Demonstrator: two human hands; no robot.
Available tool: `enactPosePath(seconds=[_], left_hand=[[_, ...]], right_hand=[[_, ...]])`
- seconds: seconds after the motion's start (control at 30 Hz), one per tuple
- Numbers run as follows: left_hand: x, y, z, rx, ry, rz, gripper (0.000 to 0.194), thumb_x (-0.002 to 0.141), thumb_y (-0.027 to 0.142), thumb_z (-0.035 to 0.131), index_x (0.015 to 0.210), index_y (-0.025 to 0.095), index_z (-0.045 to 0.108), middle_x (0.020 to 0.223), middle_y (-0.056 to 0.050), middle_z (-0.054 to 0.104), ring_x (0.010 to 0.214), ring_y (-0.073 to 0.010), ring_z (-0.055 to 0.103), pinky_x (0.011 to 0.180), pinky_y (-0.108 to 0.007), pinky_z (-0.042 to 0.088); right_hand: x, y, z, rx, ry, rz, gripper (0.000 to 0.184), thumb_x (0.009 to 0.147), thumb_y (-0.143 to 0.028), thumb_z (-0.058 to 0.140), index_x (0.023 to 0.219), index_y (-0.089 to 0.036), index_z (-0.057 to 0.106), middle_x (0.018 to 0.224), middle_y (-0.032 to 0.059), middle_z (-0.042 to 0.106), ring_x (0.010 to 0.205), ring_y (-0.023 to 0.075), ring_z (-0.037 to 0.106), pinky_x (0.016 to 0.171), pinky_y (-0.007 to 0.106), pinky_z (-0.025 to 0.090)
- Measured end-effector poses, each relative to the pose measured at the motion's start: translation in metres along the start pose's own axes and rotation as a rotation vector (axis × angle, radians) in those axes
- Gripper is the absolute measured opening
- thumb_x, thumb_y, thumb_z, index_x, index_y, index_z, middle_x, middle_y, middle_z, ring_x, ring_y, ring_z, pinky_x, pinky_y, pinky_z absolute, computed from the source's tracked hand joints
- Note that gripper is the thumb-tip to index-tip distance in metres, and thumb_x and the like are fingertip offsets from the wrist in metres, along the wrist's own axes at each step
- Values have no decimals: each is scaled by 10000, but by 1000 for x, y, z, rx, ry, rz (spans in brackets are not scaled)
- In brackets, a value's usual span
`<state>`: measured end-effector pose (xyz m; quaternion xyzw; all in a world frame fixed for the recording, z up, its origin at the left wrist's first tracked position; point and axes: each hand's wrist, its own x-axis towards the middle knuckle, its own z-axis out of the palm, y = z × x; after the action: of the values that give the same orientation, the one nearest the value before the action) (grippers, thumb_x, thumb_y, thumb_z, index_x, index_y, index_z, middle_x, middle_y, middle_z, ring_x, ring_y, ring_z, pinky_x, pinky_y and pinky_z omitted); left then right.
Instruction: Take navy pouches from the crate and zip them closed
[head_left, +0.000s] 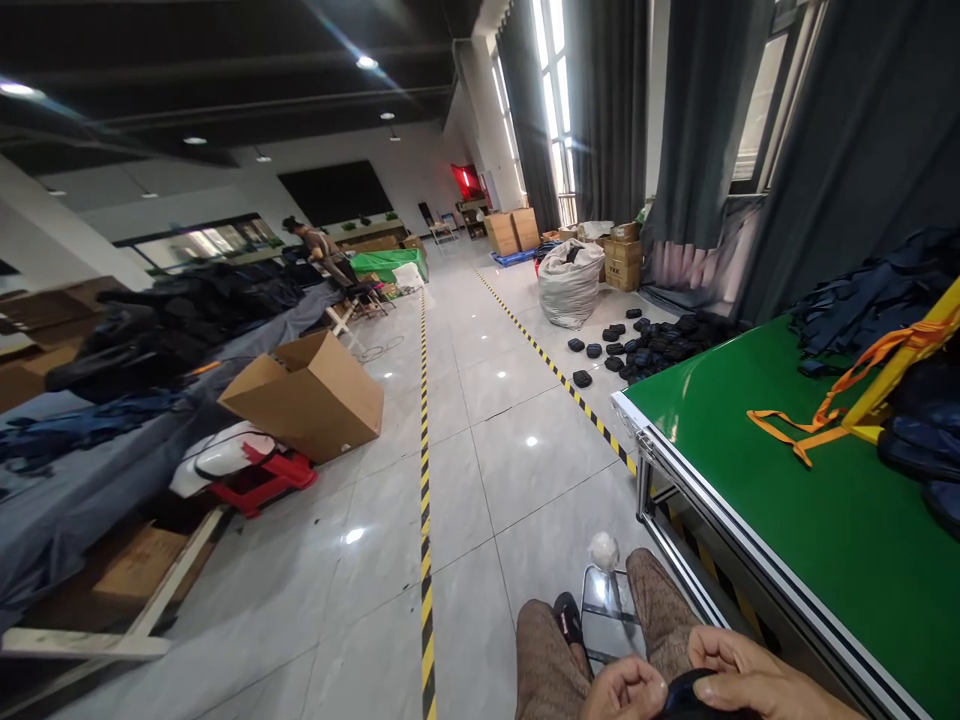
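At the bottom edge, a small dark pouch [686, 692] lies between my two hands above my lap, partly cut off by the frame. My left hand [626, 688] has its fingers curled in and pinches at the pouch's left side. My right hand [750, 675] is closed on the other side, its thumb laid over the top of the dark fabric. What the fingertips do underneath is hidden.
A green-topped table [720, 410] with a metal edge stands close on my right, bearing orange straps [814, 425] and dark bags. Dark pouches [667, 345] and a white sack [570, 285] lie beyond. At left are a cardboard box [315, 400] and red stool [266, 485]; a person [322, 250] works farther back.
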<state>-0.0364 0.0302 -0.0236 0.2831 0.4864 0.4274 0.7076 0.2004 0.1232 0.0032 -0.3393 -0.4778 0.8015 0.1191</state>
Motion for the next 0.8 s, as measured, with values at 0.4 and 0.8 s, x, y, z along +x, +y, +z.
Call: enactPosePath(seconds=[0.4,0.8], left_hand=[[29,10,-17,668,186,34,352,814,465,837,718,233,590,688,-3,557,673,-175,516,670,-305,350],[35,-23,-24,994,55,167,364,884,346,659,1225,267,761,1257,-192,758,1138,-422,716,1067,-524,471]], right_hand=[[35,26,12,-100,218,38,571,726,-636,864,739,-246,447,671,-79,379,643,123,295,604,257,204],[26,52,-27,-651,435,-310,265,956,-510,624,997,-275,741,1060,93,775,960,295,705,912,412,562]])
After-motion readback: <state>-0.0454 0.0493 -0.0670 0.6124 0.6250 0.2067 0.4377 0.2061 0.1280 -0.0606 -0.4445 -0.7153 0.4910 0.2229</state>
